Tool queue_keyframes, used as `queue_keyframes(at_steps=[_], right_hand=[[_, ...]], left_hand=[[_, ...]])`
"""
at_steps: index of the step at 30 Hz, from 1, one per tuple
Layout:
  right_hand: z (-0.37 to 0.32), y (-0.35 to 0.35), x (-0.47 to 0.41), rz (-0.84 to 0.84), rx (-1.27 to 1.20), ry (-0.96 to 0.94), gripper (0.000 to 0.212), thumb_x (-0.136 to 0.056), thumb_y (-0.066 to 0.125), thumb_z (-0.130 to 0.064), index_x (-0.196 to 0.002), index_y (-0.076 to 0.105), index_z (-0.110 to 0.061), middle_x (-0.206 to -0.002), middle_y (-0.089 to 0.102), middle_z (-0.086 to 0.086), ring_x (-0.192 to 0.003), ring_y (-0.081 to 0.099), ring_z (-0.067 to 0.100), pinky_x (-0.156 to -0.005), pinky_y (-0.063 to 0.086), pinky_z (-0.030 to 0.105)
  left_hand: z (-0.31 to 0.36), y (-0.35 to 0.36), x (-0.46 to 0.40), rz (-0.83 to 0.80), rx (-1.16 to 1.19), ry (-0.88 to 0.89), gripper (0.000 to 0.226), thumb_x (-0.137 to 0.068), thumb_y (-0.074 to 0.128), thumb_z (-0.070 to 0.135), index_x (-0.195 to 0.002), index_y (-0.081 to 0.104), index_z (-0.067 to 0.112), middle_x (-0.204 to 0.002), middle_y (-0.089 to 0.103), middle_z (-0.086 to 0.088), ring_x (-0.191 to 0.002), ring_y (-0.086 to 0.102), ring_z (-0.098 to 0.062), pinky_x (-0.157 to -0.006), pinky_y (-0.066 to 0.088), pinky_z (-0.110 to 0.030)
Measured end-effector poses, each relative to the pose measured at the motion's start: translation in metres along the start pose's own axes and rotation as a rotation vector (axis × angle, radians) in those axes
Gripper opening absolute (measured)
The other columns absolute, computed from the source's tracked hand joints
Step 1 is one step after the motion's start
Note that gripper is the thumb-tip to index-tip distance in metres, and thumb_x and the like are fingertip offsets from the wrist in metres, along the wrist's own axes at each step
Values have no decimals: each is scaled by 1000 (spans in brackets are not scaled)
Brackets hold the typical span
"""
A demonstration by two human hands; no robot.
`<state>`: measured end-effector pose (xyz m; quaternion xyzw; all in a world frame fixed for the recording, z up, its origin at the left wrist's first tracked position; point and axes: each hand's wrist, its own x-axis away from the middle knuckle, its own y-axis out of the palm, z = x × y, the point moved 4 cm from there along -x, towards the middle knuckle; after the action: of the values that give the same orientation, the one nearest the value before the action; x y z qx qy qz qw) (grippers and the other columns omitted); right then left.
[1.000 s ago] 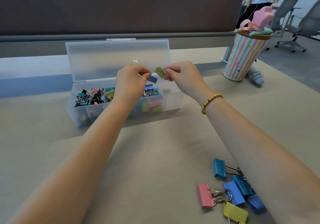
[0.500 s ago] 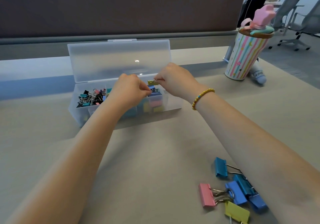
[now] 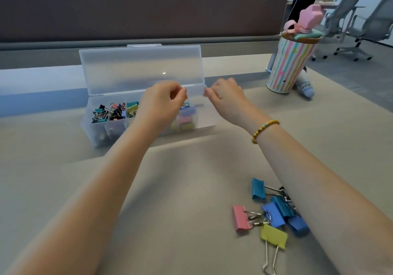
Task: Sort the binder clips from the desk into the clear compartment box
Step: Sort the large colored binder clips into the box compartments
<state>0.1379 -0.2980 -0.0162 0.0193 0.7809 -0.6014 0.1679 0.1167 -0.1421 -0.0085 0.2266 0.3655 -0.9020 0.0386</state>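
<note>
The clear compartment box (image 3: pixel 100 133) stands at the desk's far side with its lid (image 3: pixel 140 68) up. Small black and teal clips (image 3: pixel 106 112) fill its left compartment; larger pink, yellow and blue ones (image 3: pixel 186 121) lie further right. My left hand (image 3: pixel 162 102) hovers over the middle of the box, fingers loosely curled, with nothing in it. My right hand (image 3: pixel 226 95) hangs just beyond the box's right end, also holding nothing. Near me on the desk lie several loose clips: teal (image 3: pixel 258 189), pink (image 3: pixel 240 218), blue (image 3: pixel 273 214) and yellow (image 3: pixel 274 236), partly under my right forearm.
A striped tumbler (image 3: pixel 289 66) with a pink lid stands at the far right of the desk. A dark partition (image 3: pixel 148 9) runs behind the box. Office chairs (image 3: pixel 348 19) and a standing person (image 3: pixel 304 0) are beyond the desk's right edge.
Both hands lowered a yellow clip and a blue clip into the box and let go. They have since risen a little and moved apart, with nothing in them.
</note>
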Motion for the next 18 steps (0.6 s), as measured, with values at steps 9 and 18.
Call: queue_keyframes(at_steps=[9,18], right_hand=[[30,-5,105,-147,-311,-5,24,-95,50,-23,-112,66,-20,-98,54,-3,-105,46,19,-91,35,28],[38,-8,167,99,-399,83,24,-96,45,-11,-106,67,-12,-95,61,-3,-102,49,13,-88,36,22]], left_hand=[[38,54,87,-564,59,49,25,-91,54,32,-110,64,18,-104,61,4,-100,56,-11,-85,41,-22],[69,75,172,-911,-319,69,107,-78,47,69,-148,-13,15,-153,-28,-8,-143,-20,-23,-118,-6,-43]])
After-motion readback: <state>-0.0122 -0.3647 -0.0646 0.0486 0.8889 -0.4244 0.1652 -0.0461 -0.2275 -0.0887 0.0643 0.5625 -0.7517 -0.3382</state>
